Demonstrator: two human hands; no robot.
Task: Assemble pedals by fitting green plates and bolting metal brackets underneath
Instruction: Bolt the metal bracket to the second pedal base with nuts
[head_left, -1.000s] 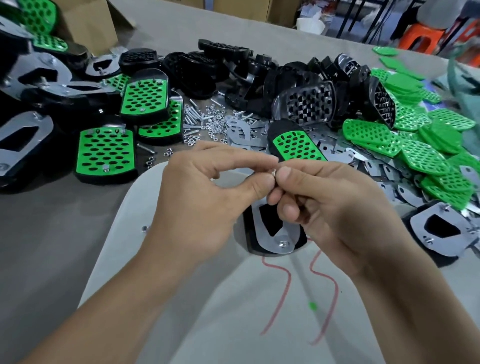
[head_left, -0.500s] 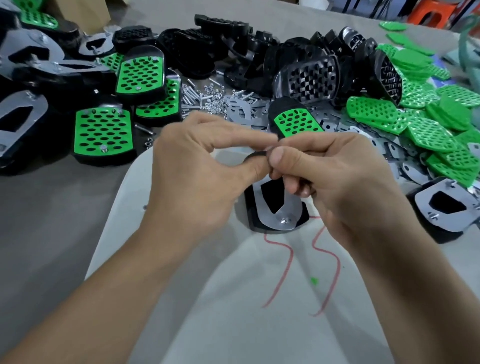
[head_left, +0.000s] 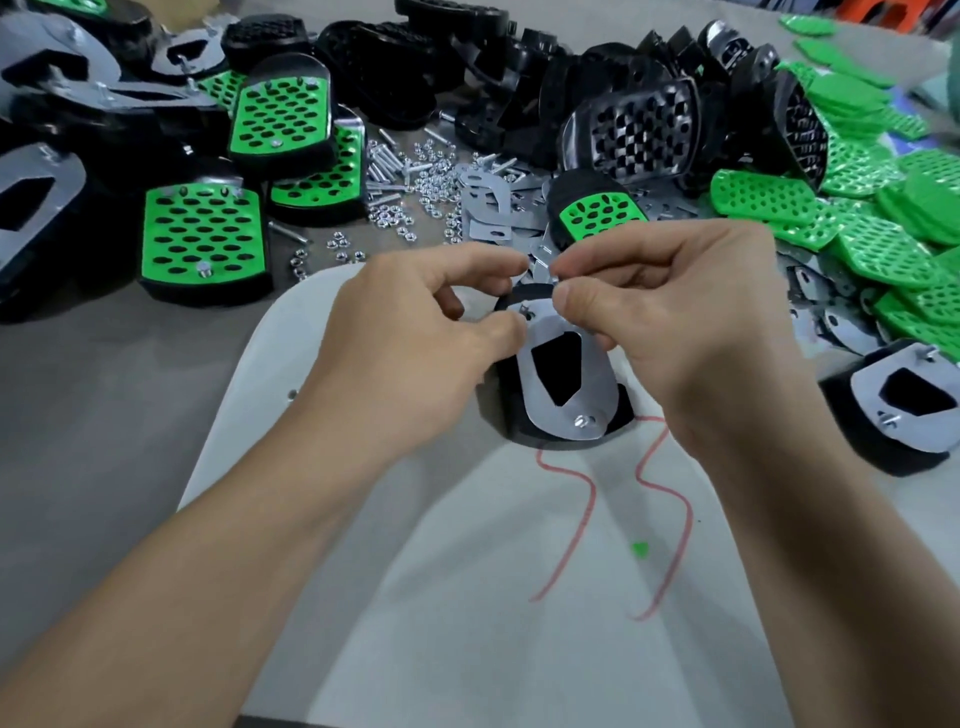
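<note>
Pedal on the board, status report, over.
Right hand pinches small silver fastener over bracket's far bolt. Left hand touches pedal's far end. Near bolt nutted. Nothing blocking.

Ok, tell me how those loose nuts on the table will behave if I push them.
The nuts look small and light, so they'd probably scatter rather than slide together. Most seem to lie flat on the table, so they likely won't roll far, unlike the bolts beside them. Shiny and tiny, they're probably fiddly to pinch.
</note>
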